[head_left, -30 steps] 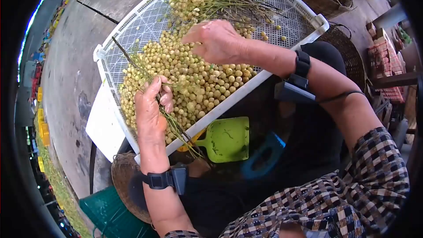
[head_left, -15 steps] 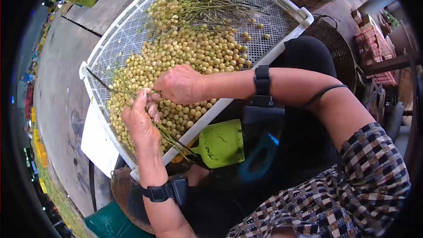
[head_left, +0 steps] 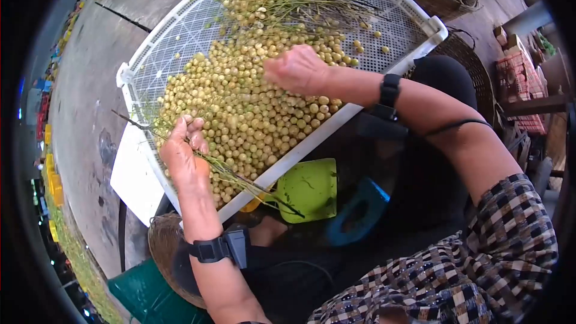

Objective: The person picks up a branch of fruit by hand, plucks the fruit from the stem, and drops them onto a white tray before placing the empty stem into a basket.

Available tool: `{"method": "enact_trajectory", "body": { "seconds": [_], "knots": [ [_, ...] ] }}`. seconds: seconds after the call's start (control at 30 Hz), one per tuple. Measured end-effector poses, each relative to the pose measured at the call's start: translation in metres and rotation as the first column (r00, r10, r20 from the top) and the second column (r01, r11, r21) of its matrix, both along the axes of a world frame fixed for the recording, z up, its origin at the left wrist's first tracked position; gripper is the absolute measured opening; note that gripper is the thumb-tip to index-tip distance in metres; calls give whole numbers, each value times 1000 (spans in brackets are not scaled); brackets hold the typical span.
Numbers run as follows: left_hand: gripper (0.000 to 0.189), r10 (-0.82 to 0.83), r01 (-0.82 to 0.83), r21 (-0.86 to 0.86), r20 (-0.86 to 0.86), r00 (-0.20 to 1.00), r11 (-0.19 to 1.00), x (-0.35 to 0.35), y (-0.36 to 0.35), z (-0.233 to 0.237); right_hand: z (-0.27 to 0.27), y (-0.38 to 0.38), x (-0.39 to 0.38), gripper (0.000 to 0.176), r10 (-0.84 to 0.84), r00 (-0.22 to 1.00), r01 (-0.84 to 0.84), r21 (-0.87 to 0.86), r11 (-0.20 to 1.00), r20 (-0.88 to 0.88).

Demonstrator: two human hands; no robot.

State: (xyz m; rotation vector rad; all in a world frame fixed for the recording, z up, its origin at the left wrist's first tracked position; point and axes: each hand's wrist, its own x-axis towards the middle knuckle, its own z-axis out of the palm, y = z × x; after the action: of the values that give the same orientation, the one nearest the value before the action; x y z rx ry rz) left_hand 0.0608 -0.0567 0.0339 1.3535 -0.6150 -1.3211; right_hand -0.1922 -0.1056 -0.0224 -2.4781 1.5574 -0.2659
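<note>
You are in an open-air produce sorting area (rough, by the look of it): a stained concrete floor (head_left: 90,96), woven baskets (head_left: 462,72), a red plastic crate (head_left: 521,87) and a white perforated tray (head_left: 393,21) heaped with round fruit (head_left: 240,114).

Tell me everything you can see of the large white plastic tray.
The large white plastic tray is shallow, with a perforated floor, a raised rim and chunky rounded corners; its far end runs out of view. Small round yellow-green fruit covers much of the floor, and a tangle of thin green-brown stems lies towards the far end. Bare mesh shows at both sides. The left hand holds more stems across the near rim, while the right hand is over the fruit. The tray's support is hidden.
</note>
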Motion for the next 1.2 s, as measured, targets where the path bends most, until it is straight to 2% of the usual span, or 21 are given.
{"method": "enact_trajectory", "body": {
  "seconds": [0.07, 0.13, 0.2, 0.23, 0.3, 0.33, 0.43, 0.47, 0.57, 0.63, 0.67, 0.77, 0.83, 0.87, 0.93, 0.97, 1.07, 1.1, 1.13, 1.17, 1.2],
  "knots": [
    [17, 5, -4, -18, 41, 999, 1000, 6, 1, 0, 6, -2, 1, 26, -6, 1000, 5, -38, 999, -15],
    [18, -57, 55, 38, 46, 997, 998, 0, 2, 3, 25, 4, 7, 28, -25, 999, 23, -62, 998, -28],
    [20, -75, 74, 15, 43, 996, 997, -7, 5, 1, 42, 13, 20, 38, 43, 960, -19, -88, 996, 278],
    [21, -99, 99, 2, 61, 993, 995, -11, 5, 2, 43, 17, 27, 38, 41, 960, -16, -90, 996, 277],
    [22, -133, 139, -47, 116, 984, 989, -23, 8, 5, 45, 25, 39, 44, 207, 878, -169, -125, 978, 433],
    [22, -137, 144, -48, 117, 984, 988, -29, 11, 8, 44, 26, 43, 44, 203, 878, -164, -127, 978, 433],
    [21, -244, 256, -117, 111, 963, 959, -40, 17, 13, 41, 27, 49, 24, 162, 798, -252, 79, 964, 580],
    [21, -244, 256, -116, 113, 963, 960, -39, 17, 12, 40, 27, 49, 24, 162, 798, -253, 79, 964, 581],
    [21, -238, 250, -101, 117, 964, 963, -36, 16, 8, 36, 29, 49, 19, 132, 849, -215, 105, 971, 511],
    [17, -161, 163, -37, 63, 985, 986, -40, 17, 7, 37, 28, 47, 20, 165, 955, -177, 28, 984, 245],
    [17, -158, 160, -35, 63, 985, 986, -41, 17, 5, 37, 29, 46, 20, 167, 955, -180, 29, 983, 246],
    [15, -114, 114, 10, 42, 993, 993, -41, 15, 3, 33, 28, 41, 20, 205, 964, -187, -115, 976, 168],
    [14, -56, 57, -1, 110, 992, 998, -35, 12, 7, 25, 21, 35, 19, 173, 979, -150, -197, 969, 108],
    [14, -58, 58, 0, 111, 992, 998, -27, 10, 7, 21, 18, 29, 19, 172, 979, -149, -196, 969, 108],
    [17, 0, 1, -9, 147, 989, 1000, 1, 5, 6, 9, 7, 14, 13, 90, 991, -98, -77, 992, -95],
    [16, -44, 45, -24, 32, 999, 999, 15, 2, 6, -4, -1, 10, 11, 19, 998, -22, -39, 999, -67],
    [17, -35, 35, -7, -20, 999, 999, 20, 3, 6, 19, 1, 4, 14, 25, 998, -29, -56, 998, -55],
    [17, -74, 74, -10, -36, 997, 997, 17, 4, 6, 39, 6, 7, 24, 39, 999, -40, 56, 998, 9],
    [17, -76, 76, -8, -37, 996, 997, 15, 6, 5, 39, 13, 14, 24, 37, 999, -37, 58, 998, 8],
    [19, -109, 109, -9, -58, 992, 994, 11, 6, 3, 40, 19, 21, 27, 70, 967, -72, 0, 997, 244],
    [21, -143, 143, -13, -80, 986, 990, 7, 7, 3, 41, 22, 27, 31, 113, 879, -92, -69, 993, 463]
  ]
}}
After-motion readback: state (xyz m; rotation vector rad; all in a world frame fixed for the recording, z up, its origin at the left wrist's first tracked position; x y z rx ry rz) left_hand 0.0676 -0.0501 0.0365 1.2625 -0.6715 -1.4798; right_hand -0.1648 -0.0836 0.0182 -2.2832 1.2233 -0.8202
